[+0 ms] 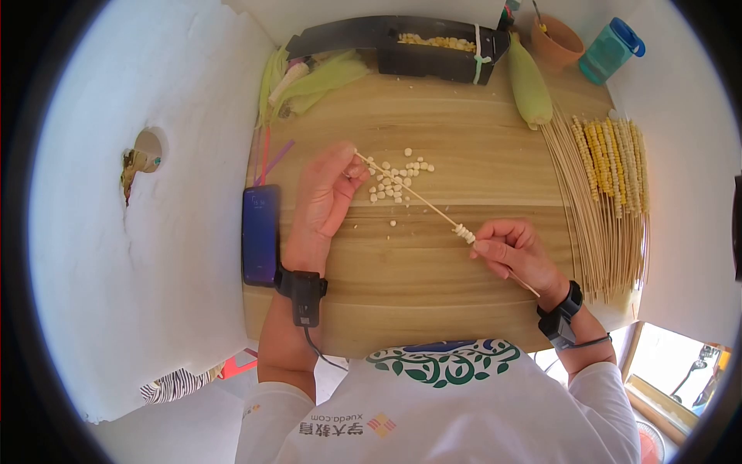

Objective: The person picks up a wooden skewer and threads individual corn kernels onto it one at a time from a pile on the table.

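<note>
A thin wooden skewer [421, 199] slants across the middle of the table in the head view. My right hand [519, 251] is closed on its lower part, just below a short row of pale corn kernels [464, 233] threaded on it. The skewer's upper tip meets the fingers of my left hand [334, 185], which are curled together; whatever they pinch there is hidden. Loose corn kernels [396, 182] lie scattered on the wooden table [417, 286], beneath the skewer and beside my left hand.
Finished corn skewers [610, 166] lie over bare sticks [591, 247] at right. At the back are a black box [433, 58] with kernels, a corn cob [528, 85], husks [321, 85], a clay pot [555, 45] and a blue cup [607, 52]. A phone [260, 232] lies left.
</note>
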### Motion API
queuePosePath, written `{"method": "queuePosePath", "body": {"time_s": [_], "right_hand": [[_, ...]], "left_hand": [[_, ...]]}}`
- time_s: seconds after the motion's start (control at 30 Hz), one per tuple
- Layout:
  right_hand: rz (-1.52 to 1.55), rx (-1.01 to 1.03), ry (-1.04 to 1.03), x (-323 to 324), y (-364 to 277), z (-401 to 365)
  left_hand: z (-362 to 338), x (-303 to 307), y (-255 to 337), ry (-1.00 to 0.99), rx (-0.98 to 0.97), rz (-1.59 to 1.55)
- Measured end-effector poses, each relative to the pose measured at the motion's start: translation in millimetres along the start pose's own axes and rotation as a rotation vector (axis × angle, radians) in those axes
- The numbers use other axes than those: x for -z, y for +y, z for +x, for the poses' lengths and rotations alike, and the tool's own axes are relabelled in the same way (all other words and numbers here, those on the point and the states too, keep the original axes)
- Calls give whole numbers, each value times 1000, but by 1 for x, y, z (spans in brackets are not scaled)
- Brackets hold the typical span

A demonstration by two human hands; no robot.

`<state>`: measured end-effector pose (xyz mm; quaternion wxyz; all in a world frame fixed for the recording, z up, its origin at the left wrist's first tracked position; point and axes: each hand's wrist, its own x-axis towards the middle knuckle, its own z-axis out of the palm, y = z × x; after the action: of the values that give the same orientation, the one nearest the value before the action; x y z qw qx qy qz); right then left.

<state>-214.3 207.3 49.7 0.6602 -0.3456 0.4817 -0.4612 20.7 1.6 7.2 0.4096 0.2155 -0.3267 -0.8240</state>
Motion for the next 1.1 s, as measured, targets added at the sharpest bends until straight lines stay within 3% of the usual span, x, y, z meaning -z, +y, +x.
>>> {"method": "queuePosePath", "body": {"time_s": [0.3, 0.93, 1.1], "right_hand": [[-37, -34, 24, -5, -7, -1], [-121, 189, 55, -13, 12, 7], [-127, 217, 54, -14, 12, 7]], "left_hand": [[-4, -11, -4, -9, 50, 49], [-37, -76, -30, -136, 251, 452], [-38, -78, -32, -132, 260, 419]]}}
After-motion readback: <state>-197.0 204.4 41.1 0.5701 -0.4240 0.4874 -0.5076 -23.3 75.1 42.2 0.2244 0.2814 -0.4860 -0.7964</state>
